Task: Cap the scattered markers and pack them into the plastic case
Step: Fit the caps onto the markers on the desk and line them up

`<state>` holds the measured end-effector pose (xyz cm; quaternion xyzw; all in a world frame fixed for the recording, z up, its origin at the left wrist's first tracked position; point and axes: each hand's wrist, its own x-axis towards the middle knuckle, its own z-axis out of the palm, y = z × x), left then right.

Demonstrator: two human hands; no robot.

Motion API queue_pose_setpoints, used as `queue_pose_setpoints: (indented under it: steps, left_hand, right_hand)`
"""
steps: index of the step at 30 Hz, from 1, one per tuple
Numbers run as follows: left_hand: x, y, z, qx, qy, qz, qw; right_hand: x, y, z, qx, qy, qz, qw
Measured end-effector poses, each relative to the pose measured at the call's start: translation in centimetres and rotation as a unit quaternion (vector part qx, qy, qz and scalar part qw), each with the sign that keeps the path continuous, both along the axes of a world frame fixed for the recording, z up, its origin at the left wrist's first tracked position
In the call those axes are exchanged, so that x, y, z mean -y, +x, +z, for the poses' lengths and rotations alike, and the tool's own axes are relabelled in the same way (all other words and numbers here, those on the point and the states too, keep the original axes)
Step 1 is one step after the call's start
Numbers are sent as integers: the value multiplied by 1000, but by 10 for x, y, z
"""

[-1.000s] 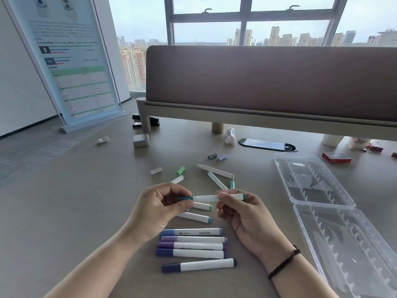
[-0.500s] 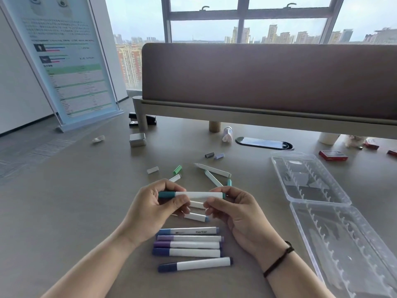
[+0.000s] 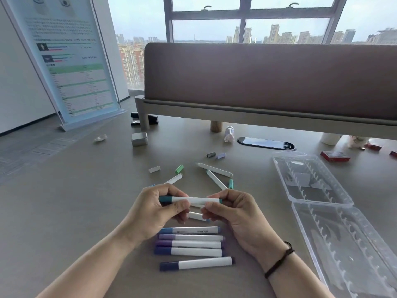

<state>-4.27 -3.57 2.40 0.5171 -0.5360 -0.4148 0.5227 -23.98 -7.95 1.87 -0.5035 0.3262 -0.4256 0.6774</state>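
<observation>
Both hands hold one white marker with a teal cap (image 3: 194, 200) level above the table. My left hand (image 3: 154, 211) grips its capped end, my right hand (image 3: 232, 209) pinches the other end. Below them lies a row of several capped blue and purple markers (image 3: 193, 244). Uncapped white markers (image 3: 214, 169) and loose caps, green (image 3: 179, 169), grey (image 3: 211, 154), lilac (image 3: 220, 155), white (image 3: 154, 169) and teal (image 3: 231, 183), are scattered beyond the hands. The clear plastic case (image 3: 322, 190) lies open at the right with nothing in it.
A brown desk divider (image 3: 268, 82) runs across the back. Near it are a small metal tin (image 3: 139, 139), a black stapler (image 3: 137, 121), a small bottle (image 3: 229, 134), a cable port (image 3: 266, 143) and a red box (image 3: 335, 156). A standing sign (image 3: 68, 61) is at the left.
The teal cap has been pushed onto the marker by my left hand; the marker now sits lower and further left, held level between both hands.
</observation>
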Motion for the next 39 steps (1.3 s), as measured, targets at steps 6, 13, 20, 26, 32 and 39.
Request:
queue_pose_setpoints:
  steps: [6,13,20,26,32,39]
  left_hand:
    - [2,10,1,36,-26,-1,999]
    - [16,43,1,62,-111,231,965]
    - [19,54,-4,107,-94,245,959]
    - [21,60,-4,143,-74,278,947]
    - [19,52,-11,222,-65,169,958]
    - [13,54,-14,437,-51,69,895]
  right_hand:
    - [-2,2,-1,-59,-24,0,998]
    - [-1,-1,-1,-288,-158,1,945]
    - [2,-8,2,-351,-205,-30,913]
    - [9,-5,-11,-313,-188,-156,918]
    - [12,-3,-17,-343,-189,-157,907]
    - [12,-1,-20,-367,-211,-148,894]
